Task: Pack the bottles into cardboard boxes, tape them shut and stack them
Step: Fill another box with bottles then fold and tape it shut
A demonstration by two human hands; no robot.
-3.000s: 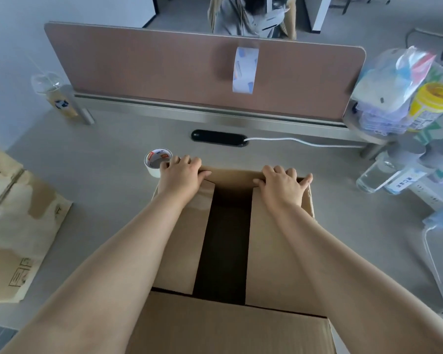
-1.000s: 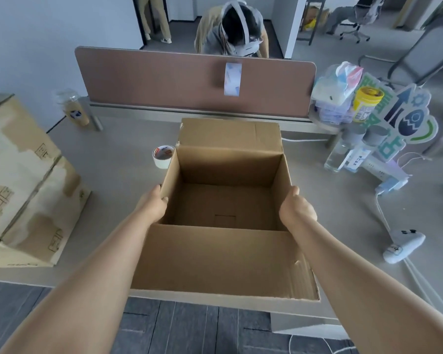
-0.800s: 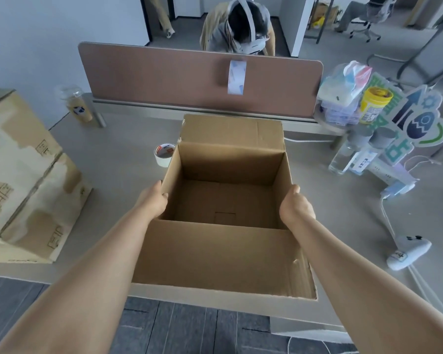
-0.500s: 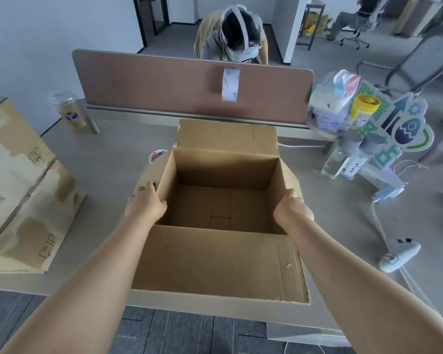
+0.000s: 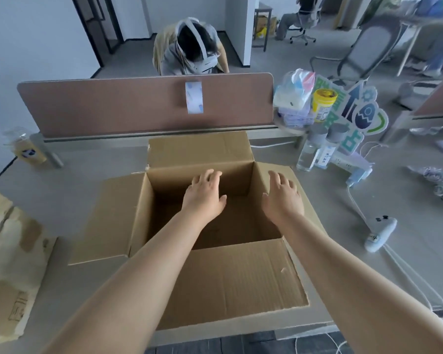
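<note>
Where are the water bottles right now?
In the head view, the two clear bottles stand on the desk at the right, beyond the open cardboard box and in front of the colourful sign.

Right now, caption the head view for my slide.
Left hand and right hand, fingers spread, reach over the open cardboard box on the desk; clear bottles stand to its right.

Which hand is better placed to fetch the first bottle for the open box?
Right. The bottles stand past the right flap of the box, nearest the right hand; the left hand hovers over the box's middle, farther away. Both are open and empty.
</note>
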